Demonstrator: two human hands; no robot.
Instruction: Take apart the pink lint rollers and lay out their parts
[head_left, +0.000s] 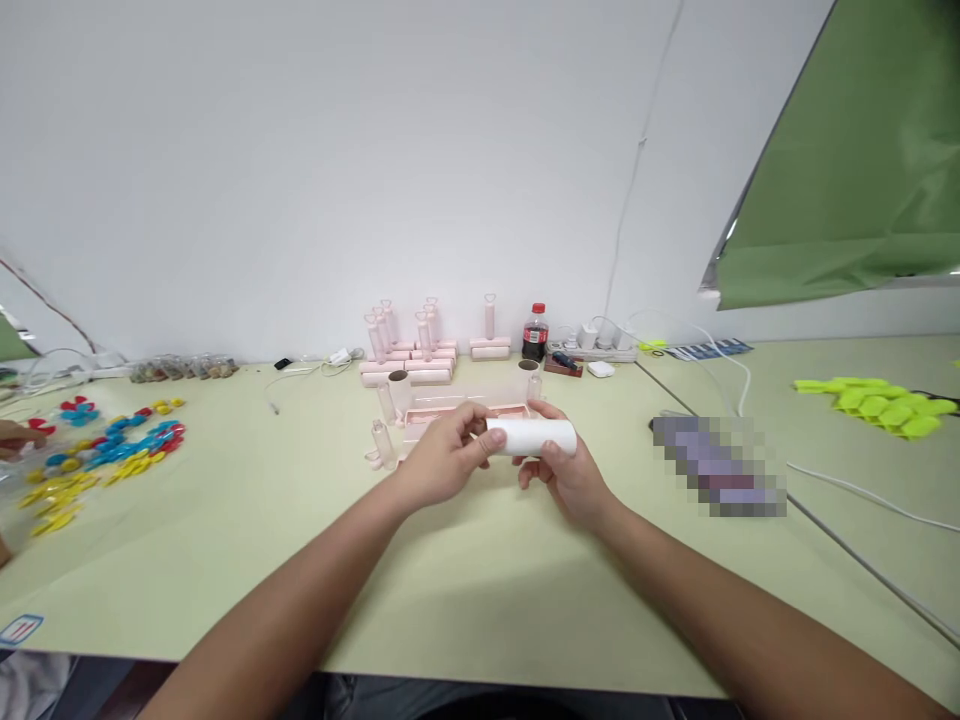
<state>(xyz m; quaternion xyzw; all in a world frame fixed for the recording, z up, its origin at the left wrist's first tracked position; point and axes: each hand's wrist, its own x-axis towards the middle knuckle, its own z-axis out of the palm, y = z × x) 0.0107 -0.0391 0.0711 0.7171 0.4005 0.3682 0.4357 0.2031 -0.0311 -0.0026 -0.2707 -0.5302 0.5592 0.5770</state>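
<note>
In the head view, a white roll (532,437) lies roughly level, held between both hands above the worktop (465,580). The left hand (442,462) has its grip closed on the roll's left end, the thumb on the near side and the fingers curled behind. The right hand (576,482) holds the other end, its thumb laid against the near face; some fingers are bent below the roll, and one reaches up behind it. Both grips are narrow, about as wide as the roll.

Just beyond the hands lies a pink tray (431,415), partly hidden by them. A short tube (399,388) with a brown rim stands near its left end, and another tube (528,372) stands at the right. A small clear-pink cylinder (382,440) stands left of the tray.

Farther back, near the wall (300,180), pink handles (425,337) with looped tops stand among stacked pink-and-white rolls (406,372). A cola bottle (535,335) with a red cap is to their right, near a power strip (600,352).

Colourful plastic pieces (139,450) are spread at the far left, where another person's hand (16,438) shows at the edge. Yellow-green pieces (881,403) lie at the right, beyond a blurred-out object (720,470).
</note>
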